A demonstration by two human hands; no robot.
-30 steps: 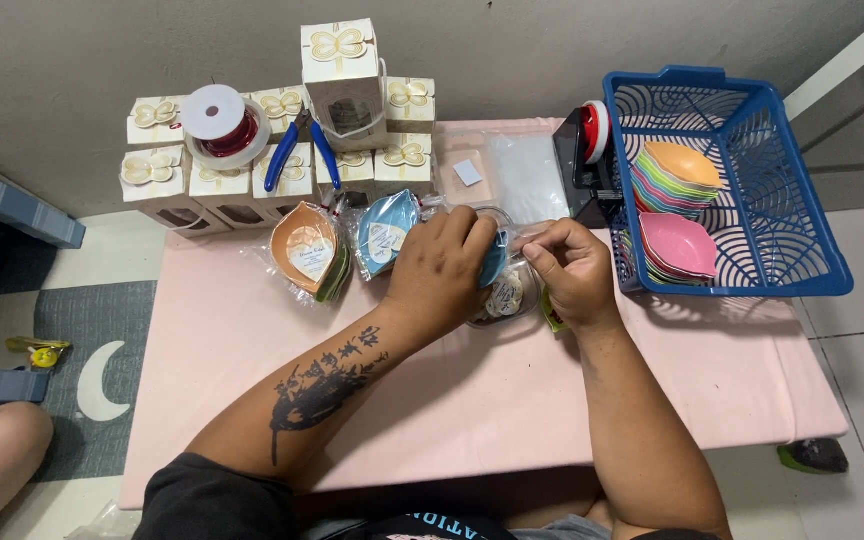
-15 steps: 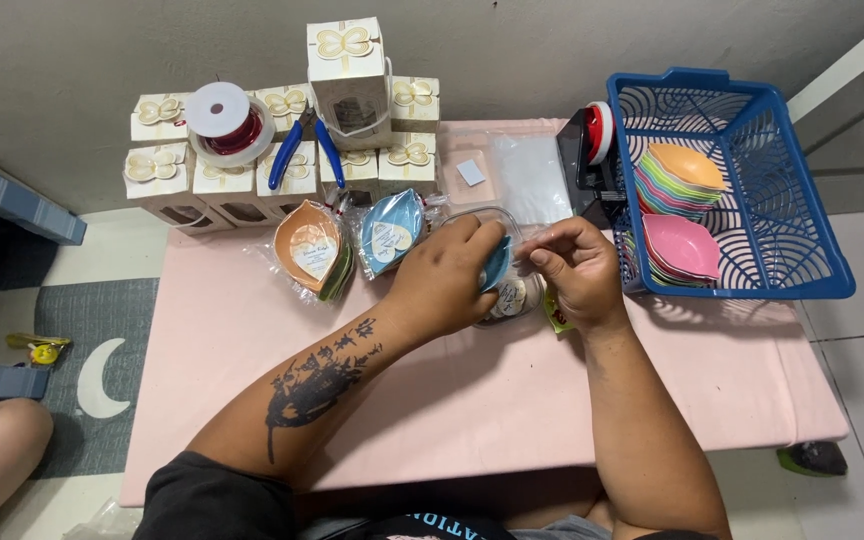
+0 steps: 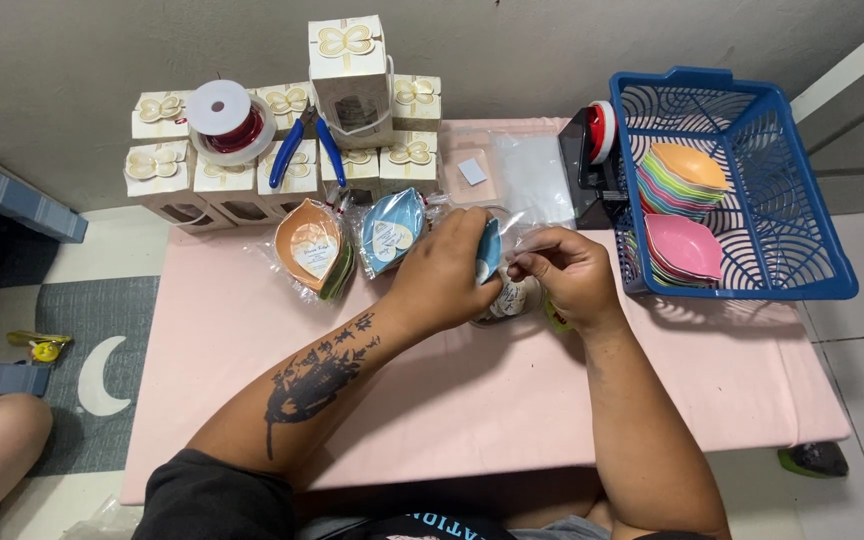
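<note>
My left hand (image 3: 444,272) grips a blue leaf-shaped dish (image 3: 489,250) that sits inside a clear plastic bag (image 3: 512,228) above the pink table (image 3: 472,400). My right hand (image 3: 570,272) pinches the edge of that bag right beside the dish. Under both hands lies a small round item with a printed label (image 3: 508,298), partly hidden. To the left of my left hand lie two bagged dishes, an orange one (image 3: 310,247) and a blue one (image 3: 390,232).
Cream gift boxes (image 3: 282,140) are stacked at the back with a red ribbon spool (image 3: 224,118) and blue pliers (image 3: 304,140) on top. A blue basket (image 3: 752,190) at the right holds stacked coloured dishes (image 3: 682,215). A tape dispenser (image 3: 592,160) stands beside it.
Both hands have stayed at the same spot over the bag. My fingers have shifted slightly on the bag and dish.
</note>
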